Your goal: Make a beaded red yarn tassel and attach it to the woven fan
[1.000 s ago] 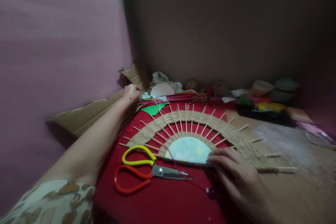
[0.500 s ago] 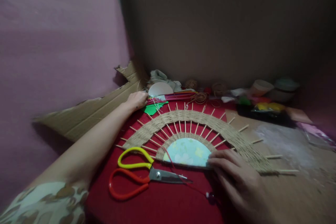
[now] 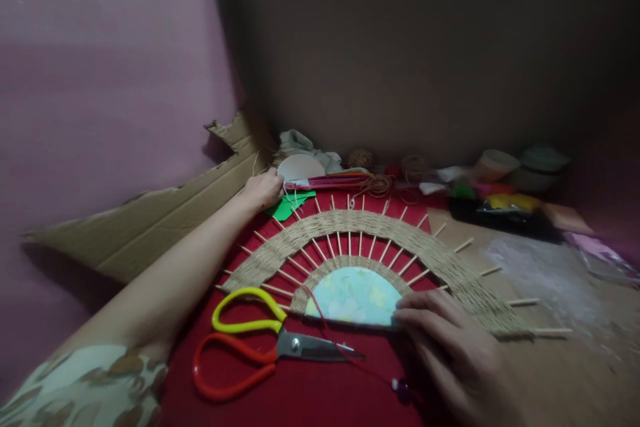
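A half-round woven fan of tan cord on thin sticks lies before me, with a light blue floral half-circle at its centre. The fingertips of my right hand grip that half-circle's lower right corner; the thumb is hidden. Beyond the fan's upper left, my left hand is closed beside a green piece and some pale strings. Whatever it holds is hidden. Scissors with one yellow and one red handle lie in front of the fan, nearly shut. A red cord crosses their blades and ends at a dark bead.
Red cloth lies under the fan, with brown board to the right. Along the back are a pink-red bundle, cord balls, cups and a black tray. Torn cardboard leans at the left wall.
In the view, the scissors and the fan's left side sit slightly farther left and lower, as the camera has shifted a little. Both hands keep nearly the same places and poses.
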Demonstrator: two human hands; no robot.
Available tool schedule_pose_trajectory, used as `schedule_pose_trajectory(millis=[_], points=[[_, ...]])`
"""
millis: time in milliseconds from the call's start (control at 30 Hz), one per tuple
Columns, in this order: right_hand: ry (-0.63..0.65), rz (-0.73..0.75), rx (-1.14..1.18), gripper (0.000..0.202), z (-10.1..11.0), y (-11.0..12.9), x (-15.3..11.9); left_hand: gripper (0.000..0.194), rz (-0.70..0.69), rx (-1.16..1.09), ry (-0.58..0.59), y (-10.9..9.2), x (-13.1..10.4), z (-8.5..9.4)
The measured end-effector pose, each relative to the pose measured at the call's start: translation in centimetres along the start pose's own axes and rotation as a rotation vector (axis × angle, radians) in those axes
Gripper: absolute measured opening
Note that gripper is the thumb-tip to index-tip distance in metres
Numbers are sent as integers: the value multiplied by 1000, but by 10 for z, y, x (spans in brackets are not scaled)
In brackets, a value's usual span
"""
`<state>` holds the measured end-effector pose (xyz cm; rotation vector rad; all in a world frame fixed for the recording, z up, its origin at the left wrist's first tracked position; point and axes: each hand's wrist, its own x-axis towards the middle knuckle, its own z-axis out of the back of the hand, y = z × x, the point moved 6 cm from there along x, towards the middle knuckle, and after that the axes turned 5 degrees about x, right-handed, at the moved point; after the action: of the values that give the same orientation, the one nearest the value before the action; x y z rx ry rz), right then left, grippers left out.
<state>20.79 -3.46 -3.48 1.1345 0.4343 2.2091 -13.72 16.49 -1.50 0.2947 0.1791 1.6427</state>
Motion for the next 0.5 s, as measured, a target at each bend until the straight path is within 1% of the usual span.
schedule_pose_trajectory(millis=[100,233,300,367,500], points=[[38,-19,7,23,-2,-3,-2,36,25,-21,-12,6,9,6],[38,-36,31,24,-3,-5,-2,30,68,-55,1,18,23,13],[41,-39,32,24,-3,-5,-2,28,89,-69,20,22,28,13],[44,-40,29,24,-3,-4,-2,31,104,-83,34,25,31,13],[48,-36,15,22,-2,-3,-1,33,143,-111,14,25,32,9]])
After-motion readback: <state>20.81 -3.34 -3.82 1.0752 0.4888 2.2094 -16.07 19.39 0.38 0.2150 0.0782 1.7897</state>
